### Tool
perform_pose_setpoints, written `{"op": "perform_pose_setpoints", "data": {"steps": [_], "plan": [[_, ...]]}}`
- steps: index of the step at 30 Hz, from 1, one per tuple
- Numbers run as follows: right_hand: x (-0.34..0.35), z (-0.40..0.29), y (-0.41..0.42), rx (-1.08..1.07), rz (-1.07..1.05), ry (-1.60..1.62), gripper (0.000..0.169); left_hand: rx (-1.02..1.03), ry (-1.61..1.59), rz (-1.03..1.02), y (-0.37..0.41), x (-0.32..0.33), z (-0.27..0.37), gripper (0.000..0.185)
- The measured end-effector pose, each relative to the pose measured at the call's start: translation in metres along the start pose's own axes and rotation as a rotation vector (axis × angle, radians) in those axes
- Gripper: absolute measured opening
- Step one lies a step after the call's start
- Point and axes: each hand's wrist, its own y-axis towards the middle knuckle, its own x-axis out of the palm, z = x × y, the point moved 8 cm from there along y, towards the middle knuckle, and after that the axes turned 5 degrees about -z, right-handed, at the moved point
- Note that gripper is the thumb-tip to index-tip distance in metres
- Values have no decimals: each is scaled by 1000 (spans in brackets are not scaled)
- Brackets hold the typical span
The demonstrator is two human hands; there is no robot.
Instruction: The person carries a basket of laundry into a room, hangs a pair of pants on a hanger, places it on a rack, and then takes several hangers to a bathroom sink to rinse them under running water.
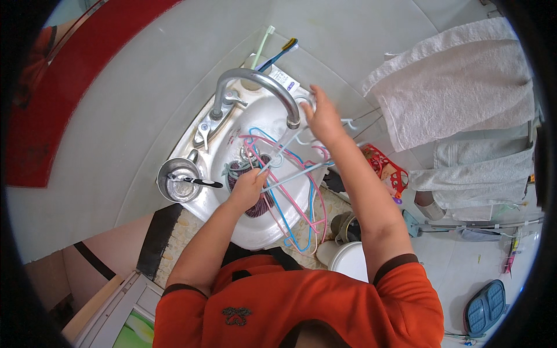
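My left hand [247, 190] grips a pale grey-blue plastic clothes hanger [286, 177] over a white washbasin [256, 237]. Pink hangers [290, 199] and a blue hanger [277, 215] lie crossed beneath it, jutting past the basin's front edge. A stream of water runs from the curved metal faucet [261, 75] onto them. My right hand [324, 115], slightly blurred, is raised beside the spout with fingers spread, near pale hanger hooks at the basin's right side. Under the hangers, a striped purple-grey cloth item [259, 208] sits in the basin.
A metal mug [163, 180] holding a toothbrush [202, 182] stands on the basin's left corner. Behind the faucet are more toothbrushes [263, 45] and a small white box [283, 79]. Towels [457, 87] hang at right, above a red plastic basket [398, 174]. A white bucket [350, 261] stands below.
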Motion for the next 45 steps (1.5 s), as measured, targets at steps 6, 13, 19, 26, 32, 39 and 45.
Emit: {"op": "perform_pose_setpoints", "data": {"steps": [6,13,19,26,32,39,45], "plan": [[32,-37,-60,-338,-401,-416,22,-29,-100,116,-9,-7,-16,30],[63,-5,-64,-53,-831,122,19,1,-27,204,-39,-16,-18,25],[69,-8,-55,-19,-689,217,22,35,10,225,-43,-12,-10,23],[74,-35,-55,-128,-350,-88,35,-130,-610,-57,-36,25,-31,24],[56,-53,-68,-316,-88,139,25,-247,-697,-301,-49,56,8,45],[68,-29,-110,660,-174,1169,49,234,182,159,-57,46,25,64],[69,-17,-117,706,-406,1159,50,122,335,174,-73,45,23,74]]}}
